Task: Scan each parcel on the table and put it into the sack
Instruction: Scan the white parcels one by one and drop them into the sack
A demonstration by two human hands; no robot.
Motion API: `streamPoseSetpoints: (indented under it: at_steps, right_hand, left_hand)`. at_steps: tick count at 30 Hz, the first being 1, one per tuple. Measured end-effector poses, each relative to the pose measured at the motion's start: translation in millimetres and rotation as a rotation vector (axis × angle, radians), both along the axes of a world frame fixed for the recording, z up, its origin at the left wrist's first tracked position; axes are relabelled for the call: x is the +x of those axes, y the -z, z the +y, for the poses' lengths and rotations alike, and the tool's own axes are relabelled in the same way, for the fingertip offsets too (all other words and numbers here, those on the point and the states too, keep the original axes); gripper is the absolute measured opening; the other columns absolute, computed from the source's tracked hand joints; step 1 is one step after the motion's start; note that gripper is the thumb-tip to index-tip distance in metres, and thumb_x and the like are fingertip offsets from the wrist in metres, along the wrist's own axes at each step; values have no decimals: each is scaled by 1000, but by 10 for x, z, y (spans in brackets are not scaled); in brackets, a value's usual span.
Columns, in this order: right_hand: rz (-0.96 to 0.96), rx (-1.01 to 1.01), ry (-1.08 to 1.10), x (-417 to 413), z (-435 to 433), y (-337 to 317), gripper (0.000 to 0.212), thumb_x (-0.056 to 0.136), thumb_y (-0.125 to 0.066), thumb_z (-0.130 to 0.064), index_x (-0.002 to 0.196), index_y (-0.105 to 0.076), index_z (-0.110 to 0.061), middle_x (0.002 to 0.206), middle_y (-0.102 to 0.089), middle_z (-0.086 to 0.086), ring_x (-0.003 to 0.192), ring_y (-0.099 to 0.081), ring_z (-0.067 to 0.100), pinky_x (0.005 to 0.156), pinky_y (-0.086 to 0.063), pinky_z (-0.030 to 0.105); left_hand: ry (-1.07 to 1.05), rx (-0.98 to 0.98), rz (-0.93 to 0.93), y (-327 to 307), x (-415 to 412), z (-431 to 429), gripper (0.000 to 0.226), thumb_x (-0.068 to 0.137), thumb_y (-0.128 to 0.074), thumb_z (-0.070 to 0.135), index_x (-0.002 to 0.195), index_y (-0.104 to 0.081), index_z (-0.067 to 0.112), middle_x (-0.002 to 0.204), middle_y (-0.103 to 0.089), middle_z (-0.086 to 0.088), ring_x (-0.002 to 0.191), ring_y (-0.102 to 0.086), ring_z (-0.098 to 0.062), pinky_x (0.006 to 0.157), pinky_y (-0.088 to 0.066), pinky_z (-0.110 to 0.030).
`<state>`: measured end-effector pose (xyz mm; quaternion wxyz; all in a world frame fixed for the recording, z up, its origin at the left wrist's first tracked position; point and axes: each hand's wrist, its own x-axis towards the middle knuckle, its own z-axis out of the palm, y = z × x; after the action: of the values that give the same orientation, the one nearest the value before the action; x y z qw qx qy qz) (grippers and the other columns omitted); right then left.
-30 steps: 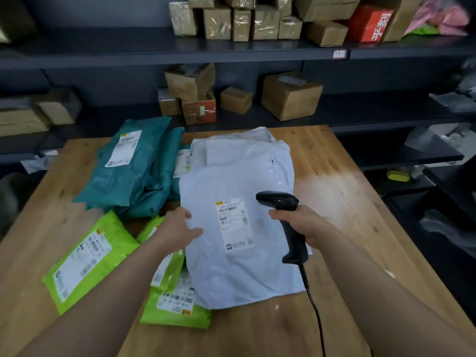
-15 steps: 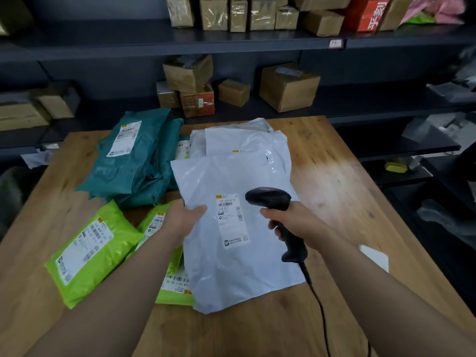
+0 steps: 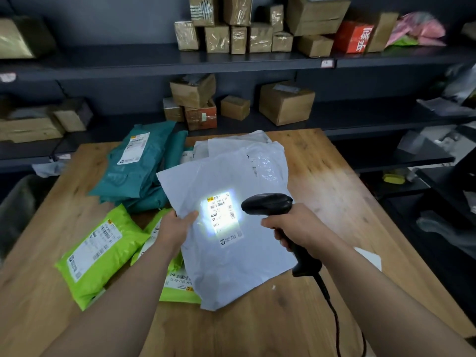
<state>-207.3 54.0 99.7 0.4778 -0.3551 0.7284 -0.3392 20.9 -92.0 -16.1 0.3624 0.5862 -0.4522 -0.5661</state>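
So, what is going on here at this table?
A person is scanning a parcel. The left hand holds a pale grey parcel by its left edge. The right hand grips a black corded scanner, and its bright light falls on the parcel's label. Beside it, lime-green parcels and teal parcels lie on the wooden table, not yet put away.
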Motion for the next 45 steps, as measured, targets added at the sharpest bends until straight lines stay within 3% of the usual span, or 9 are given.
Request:
streamPoseSetpoints:
  at_steps: [4,13,19,28,34,36,39,45]
  right_hand:
    - [6,-8,12,0,25,-86,20,78,-72,-24,71,-57,-12,53,-54,2,42,-45,16,44,-39,24]
    - [-2,-3,30,-62,70,-165,23,79,-73,-22,70,-54,-11,51,-49,2,40,-42,15,53,-42,29]
    - [-30,8,39,-53,93,-107,23,76,-75,-25,70,-57,-12,53,-51,3,43,-44,17,49,-40,27]
    - [-42,-1,29,10,99,-63,25,74,-74,-29,68,-56,-13,54,-53,3,45,-46,18,48,-40,27]
    - [-30,-41,41,13,118,-19,21,79,-72,-28,77,-60,-11,55,-57,1,44,-49,15,46,-42,24]
    - [-58,-80,40,7,100,-1,18,81,-72,-31,90,-66,-17,67,-67,3,48,-58,15,48,-46,24]
    - [-155,-113,51,48,-9,55,25,80,-76,-33,100,-69,-19,89,-70,4,70,-71,17,56,-55,30]
    - [-185,-31,-49,497,-400,224,26,76,-75,-47,83,-76,-23,95,-73,-6,97,-64,13,74,-48,30]
  left_hand:
    - [-1,14,-11,31,6,-22,26,84,-73,21,107,-66,13,101,-71,-7,91,-68,-29,86,-55,-47]
    - [-8,37,-8,56,7,-37,23,85,-73,24,104,-66,15,94,-71,-3,85,-68,-25,70,-52,-33]
    - [-11,29,-9,45,-2,-19,20,85,-72,22,102,-65,14,96,-71,-5,84,-68,-25,67,-52,-31]
    - [14,44,-10,4,19,12,36,84,-73,23,113,-63,4,104,-70,-12,92,-68,-32,87,-55,-49]
    - [6,43,12,-41,21,40,29,85,-72,21,108,-65,5,101,-71,-12,88,-69,-30,76,-56,-39]
    - [-4,31,23,-117,40,65,18,85,-72,20,99,-66,10,98,-72,-10,83,-70,-25,69,-55,-34]
    - [-25,-26,41,-320,157,111,10,85,-72,17,94,-68,13,96,-73,-7,76,-70,-17,63,-53,-28]
    - [-17,-75,187,-972,885,195,14,88,-66,11,102,-68,8,99,-75,-6,81,-73,-16,64,-59,-26]
